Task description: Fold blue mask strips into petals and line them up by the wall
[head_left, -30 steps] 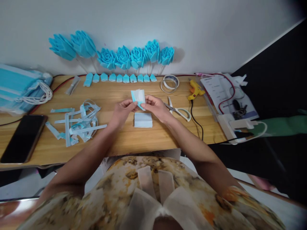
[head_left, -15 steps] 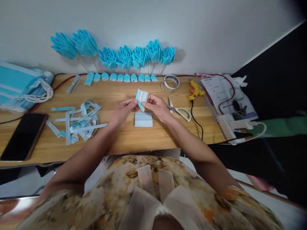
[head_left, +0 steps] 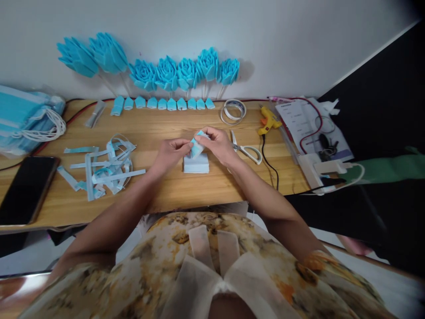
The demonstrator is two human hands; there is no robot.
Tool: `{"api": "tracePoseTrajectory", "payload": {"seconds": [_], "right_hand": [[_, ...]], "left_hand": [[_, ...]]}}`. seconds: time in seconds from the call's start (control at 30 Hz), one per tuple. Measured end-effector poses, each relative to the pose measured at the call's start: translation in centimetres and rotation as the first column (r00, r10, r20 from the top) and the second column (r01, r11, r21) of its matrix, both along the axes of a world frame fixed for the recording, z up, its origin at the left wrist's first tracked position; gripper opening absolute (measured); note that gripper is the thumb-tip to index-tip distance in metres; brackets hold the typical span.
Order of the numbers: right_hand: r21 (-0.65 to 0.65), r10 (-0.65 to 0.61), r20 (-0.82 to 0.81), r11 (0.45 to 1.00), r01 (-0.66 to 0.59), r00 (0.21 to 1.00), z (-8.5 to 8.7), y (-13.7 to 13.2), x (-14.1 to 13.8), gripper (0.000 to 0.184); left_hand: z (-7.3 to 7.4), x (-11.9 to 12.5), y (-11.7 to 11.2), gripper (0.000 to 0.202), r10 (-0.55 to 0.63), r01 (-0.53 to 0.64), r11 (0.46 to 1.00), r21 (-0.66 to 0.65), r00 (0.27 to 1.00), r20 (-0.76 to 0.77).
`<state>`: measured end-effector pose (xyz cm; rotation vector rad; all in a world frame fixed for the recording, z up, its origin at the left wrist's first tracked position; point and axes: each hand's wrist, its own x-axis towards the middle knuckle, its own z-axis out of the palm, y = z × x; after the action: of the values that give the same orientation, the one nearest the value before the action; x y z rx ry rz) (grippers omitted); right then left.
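Observation:
Between my two hands is a small folded piece of blue-and-white face mask fabric. My left hand pinches its left edge between thumb and fingers. The fingers of my right hand are closed on its upper right part. Just beneath lies a neat stack of white fabric pieces, partly covered by the held piece. A row of small folded blue petals runs along the back of the table. Scissors with pale handles lie partly spread, right of my right hand.
Blue fabric flowers on stems lean at the wall. Cut mask strips, a phone and bagged masks lie left. Rightward are tape rolls, a yellow glue gun with its cord, papers and a power strip.
The fabric piece has been turned and folded over, showing a slanted blue top edge. It sits lower, overlapping the stack. My right fingers have moved up over it. The view has shifted slightly.

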<state>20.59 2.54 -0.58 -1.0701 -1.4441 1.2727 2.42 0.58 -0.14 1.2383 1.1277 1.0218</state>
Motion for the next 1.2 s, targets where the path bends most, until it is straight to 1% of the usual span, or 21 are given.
{"api": "tracePoseTrajectory", "payload": {"seconds": [0.13, 0.27, 0.3, 0.4, 0.53, 0.7, 0.8, 0.93, 1.0, 1.1, 1.2], "right_hand": [[0.146, -0.014, 0.078, 0.989, 0.002, 0.997, 0.1, 0.1, 0.2, 0.021], [0.315, -0.04, 0.184, 0.949, -0.02, 0.982, 0.6, 0.0, 0.4, 0.009], [0.353, -0.042, 0.201, 0.935, -0.033, 0.979, 0.7, 0.0, 0.4, 0.008], [0.414, -0.019, 0.223, 0.907, -0.077, 0.975, 0.5, 0.1, 0.5, 0.02], [0.39, 0.009, 0.243, 0.915, -0.107, 0.97, 0.1, 0.3, 0.6, 0.021], [0.367, 0.014, 0.247, 0.924, -0.107, 0.969, -0.1, 0.4, 0.6, 0.021], [0.385, 0.016, 0.239, 0.916, -0.109, 0.971, -0.2, 0.4, 0.5, 0.021], [0.393, 0.04, 0.255, 0.908, -0.141, 0.966, 0.1, 0.2, 0.5, 0.023], [0.336, 0.091, 0.26, 0.925, -0.178, 0.961, 0.4, 0.0, 0.8, 0.023], [0.206, 0.156, 0.172, 0.96, -0.19, 0.973, 1.0, -0.1, 1.2, 0.028], [0.131, 0.114, 0.104, 0.983, -0.127, 0.988, 1.1, -0.1, 1.3, 0.04]], "left_hand": [[0.2, -0.1, 0.1, 0.031, -0.01, 0.01, 1.0, -0.009, 1.0, 0.02], [0.3, -0.2, 0.2, 0.031, 0.016, -0.013, 0.999, -0.046, 0.998, 0.059], [0.3, -0.2, 0.3, 0.031, 0.021, -0.016, 0.998, -0.063, 0.997, 0.069], [0.1, -0.2, 0.3, 0.029, 0.023, -0.009, 0.994, -0.109, 0.992, 0.127], [-0.1, -0.3, 0.3, 0.029, 0.017, 0.004, 0.993, -0.119, 0.984, 0.175], [0.0, -0.4, 0.3, 0.033, 0.001, 0.006, 0.998, -0.055, 0.993, 0.119], [0.0, -0.4, 0.3, 0.036, -0.011, 0.012, 1.0, -0.013, 0.996, 0.091], [-0.2, -0.4, 0.4, 0.032, 0.019, -0.019, 1.0, 0.0, 0.998, 0.061], [-0.2, -0.4, 0.4, 0.025, 0.052, -0.052, 0.999, -0.008, 0.998, 0.041], [0.0, -0.3, 0.4, 0.018, 0.101, -0.101, 0.995, -0.005, 0.995, 0.01], [0.3, -0.3, 0.3, 0.019, 0.113, -0.113, 0.993, 0.017, 0.993, -0.017]]}}
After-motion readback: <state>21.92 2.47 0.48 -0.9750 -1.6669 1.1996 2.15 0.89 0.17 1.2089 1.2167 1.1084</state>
